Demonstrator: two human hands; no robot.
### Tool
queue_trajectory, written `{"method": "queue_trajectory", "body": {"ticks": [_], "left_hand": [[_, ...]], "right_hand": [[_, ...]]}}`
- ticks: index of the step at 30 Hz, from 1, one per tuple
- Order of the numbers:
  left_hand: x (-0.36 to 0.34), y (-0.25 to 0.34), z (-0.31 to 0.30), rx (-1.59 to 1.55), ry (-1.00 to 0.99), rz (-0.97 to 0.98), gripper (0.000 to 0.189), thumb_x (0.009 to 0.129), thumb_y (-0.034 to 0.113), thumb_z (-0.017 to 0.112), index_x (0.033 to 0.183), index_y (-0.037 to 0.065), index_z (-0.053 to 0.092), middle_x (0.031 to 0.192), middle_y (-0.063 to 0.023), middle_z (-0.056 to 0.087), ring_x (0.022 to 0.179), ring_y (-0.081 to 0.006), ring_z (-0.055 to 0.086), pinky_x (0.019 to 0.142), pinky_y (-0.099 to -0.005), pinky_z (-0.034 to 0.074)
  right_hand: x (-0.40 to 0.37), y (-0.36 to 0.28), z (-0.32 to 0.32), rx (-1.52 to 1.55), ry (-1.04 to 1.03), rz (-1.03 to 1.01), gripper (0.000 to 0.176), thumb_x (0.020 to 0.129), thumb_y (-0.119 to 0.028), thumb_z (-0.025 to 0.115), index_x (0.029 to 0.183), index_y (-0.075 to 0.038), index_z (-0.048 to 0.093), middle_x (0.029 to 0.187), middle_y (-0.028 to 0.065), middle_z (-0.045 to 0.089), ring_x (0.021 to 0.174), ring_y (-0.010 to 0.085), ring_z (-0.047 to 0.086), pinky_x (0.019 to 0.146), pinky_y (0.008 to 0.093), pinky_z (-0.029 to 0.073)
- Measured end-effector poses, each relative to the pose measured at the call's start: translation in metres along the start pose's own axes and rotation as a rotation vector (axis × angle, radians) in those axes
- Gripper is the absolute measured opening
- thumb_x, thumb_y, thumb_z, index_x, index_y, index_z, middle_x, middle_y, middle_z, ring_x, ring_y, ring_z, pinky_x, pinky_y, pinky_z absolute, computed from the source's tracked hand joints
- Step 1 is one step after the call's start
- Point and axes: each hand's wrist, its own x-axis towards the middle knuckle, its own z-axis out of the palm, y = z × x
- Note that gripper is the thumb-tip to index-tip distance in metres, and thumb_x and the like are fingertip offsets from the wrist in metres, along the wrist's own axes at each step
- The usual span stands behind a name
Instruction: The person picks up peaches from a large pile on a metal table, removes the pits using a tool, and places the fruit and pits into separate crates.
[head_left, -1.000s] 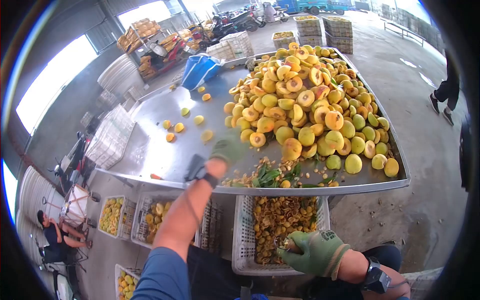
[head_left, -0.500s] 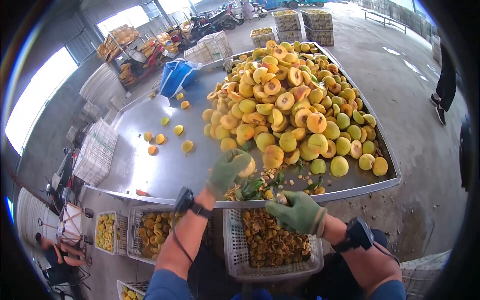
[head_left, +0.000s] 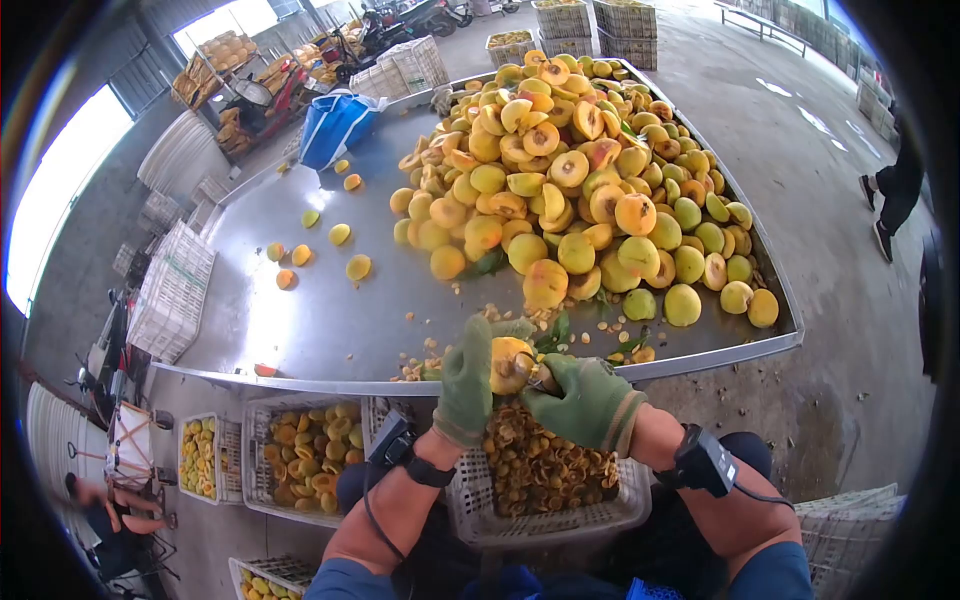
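My left hand (head_left: 468, 382), in a green glove, grips a halved yellow peach (head_left: 511, 366) with its cut side showing. My right hand (head_left: 588, 402), gloved the same way, is closed around a small metal pitting tool (head_left: 543, 380), mostly hidden by the fingers, its end right at the peach's edge. Both hands are over the near edge of the metal table (head_left: 375, 385). Below them stands a plastic crate (head_left: 600, 535) filled with brown peach scraps (head_left: 545, 470). Beyond the hands rises a large heap of halved peaches (head_left: 560, 190), with leaves and loose kernels at its near side.
Several peach halves (head_left: 358, 267) lie scattered on the table's left side, near a blue and white bag (head_left: 335, 128). To the lower left, crates of peach halves (head_left: 312, 460) stand on the floor. One person (head_left: 120, 510) sits at far left; another person's legs (head_left: 890, 195) show at right.
My left hand has brought the peach half from over the table down towards me, to my right hand. The tool now meets the peach, and the view has shifted slightly.
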Motion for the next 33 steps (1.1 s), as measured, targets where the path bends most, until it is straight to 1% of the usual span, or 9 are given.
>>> {"method": "queue_trajectory", "body": {"ticks": [4, 7, 13, 16, 22, 25, 28, 31, 33], "left_hand": [[-0.010, 0.009, 0.002, 0.047, -0.047, -0.087, 0.056, 0.110, 0.046, 0.041, 0.121, -0.003, 0.064, 0.109, -0.0095, 0.070, 0.093, -0.0135, 0.068, 0.082, -0.0285, 0.058], [-0.021, 0.011, 0.011, 0.004, -0.093, -0.057, 0.056, 0.111, 0.045, 0.038, 0.127, -0.003, 0.062, 0.117, -0.0094, 0.067, 0.103, -0.0137, 0.065, 0.088, -0.0289, 0.056], [-0.022, 0.005, 0.013, 0.267, -0.078, -0.008, 0.042, 0.109, 0.031, 0.045, 0.131, -0.002, 0.060, 0.124, -0.0097, 0.064, 0.113, -0.0154, 0.059, 0.091, -0.0296, 0.053], [-0.028, 0.009, 0.022, 0.177, -0.040, -0.055, 0.036, 0.108, 0.025, 0.047, 0.128, -0.002, 0.061, 0.121, -0.0097, 0.064, 0.108, -0.0153, 0.060, 0.092, -0.0303, 0.052], [-0.032, 0.007, 0.026, 0.256, -0.007, 0.127, 0.034, 0.109, 0.023, 0.045, 0.124, -0.002, 0.061, 0.118, -0.0098, 0.066, 0.101, -0.0153, 0.063, 0.089, -0.0303, 0.053], [-0.036, 0.007, 0.030, 0.230, 0.003, 0.160, 0.035, 0.109, 0.024, 0.044, 0.124, -0.003, 0.061, 0.117, -0.0105, 0.066, 0.099, -0.0155, 0.065, 0.087, -0.0303, 0.055], [-0.038, 0.006, 0.030, 0.325, -0.008, 0.286, 0.035, 0.110, 0.025, 0.042, 0.125, -0.002, 0.060, 0.118, -0.0117, 0.066, 0.098, -0.0161, 0.066, 0.086, -0.0301, 0.055], [-0.045, 0.013, 0.035, 0.217, -0.017, 0.198, 0.037, 0.111, 0.026, 0.041, 0.126, -0.003, 0.058, 0.118, -0.0125, 0.066, 0.098, -0.0173, 0.066, 0.087, -0.0311, 0.055], [-0.045, 0.009, 0.034, 0.219, -0.035, 0.256, 0.038, 0.111, 0.027, 0.041, 0.126, -0.003, 0.058, 0.118, -0.0128, 0.066, 0.099, -0.0179, 0.066, 0.088, -0.0318, 0.055]], "right_hand": [[0.000, -0.011, -0.002, -0.235, -0.098, 0.052, 0.036, 0.087, -0.032, 0.066, 0.107, -0.002, 0.067, 0.094, 0.0251, 0.071, 0.090, 0.0447, 0.069, 0.079, 0.0492, 0.055], [-0.001, -0.013, 0.002, -0.247, -0.122, 0.044, 0.037, 0.087, -0.032, 0.066, 0.109, -0.002, 0.067, 0.094, 0.0249, 0.071, 0.090, 0.0438, 0.069, 0.080, 0.0498, 0.055], [-0.004, -0.013, 0.003, -0.254, -0.178, 0.098, 0.032, 0.086, -0.027, 0.065, 0.109, -0.005, 0.066, 0.091, 0.0239, 0.071, 0.089, 0.0443, 0.068, 0.076, 0.0507, 0.054], [-0.005, -0.005, 0.006, -0.255, -0.172, 0.017, 0.030, 0.087, -0.025, 0.064, 0.109, -0.005, 0.065, 0.091, 0.0228, 0.071, 0.088, 0.0433, 0.069, 0.074, 0.0503, 0.054], [-0.008, 0.004, 0.014, -0.104, -0.182, -0.024, 0.025, 0.088, -0.022, 0.064, 0.107, -0.006, 0.065, 0.089, 0.0213, 0.071, 0.085, 0.0432, 0.068, 0.073, 0.0475, 0.053], [-0.010, 0.009, 0.018, 0.096, -0.165, -0.127, 0.023, 0.089, -0.021, 0.062, 0.104, -0.004, 0.066, 0.086, 0.0197, 0.071, 0.079, 0.0378, 0.068, 0.072, 0.0441, 0.053], [-0.011, 0.003, 0.017, 0.241, -0.227, -0.036, 0.023, 0.090, -0.022, 0.061, 0.098, -0.001, 0.066, 0.079, 0.0127, 0.070, 0.070, 0.0257, 0.065, 0.067, 0.0382, 0.052], [-0.012, -0.005, 0.004, 0.502, -0.448, 0.220, 0.024, 0.089, -0.024, 0.061, 0.096, -0.002, 0.069, 0.074, 0.0090, 0.066, 0.059, 0.0221, 0.061, 0.055, 0.0367, 0.051], [-0.014, -0.022, -0.012, 0.534, -0.543, 0.388, 0.022, 0.089, -0.024, 0.062, 0.093, -0.004, 0.069, 0.069, 0.0050, 0.061, 0.053, 0.0184, 0.057, 0.048, 0.0336, 0.047]]}}
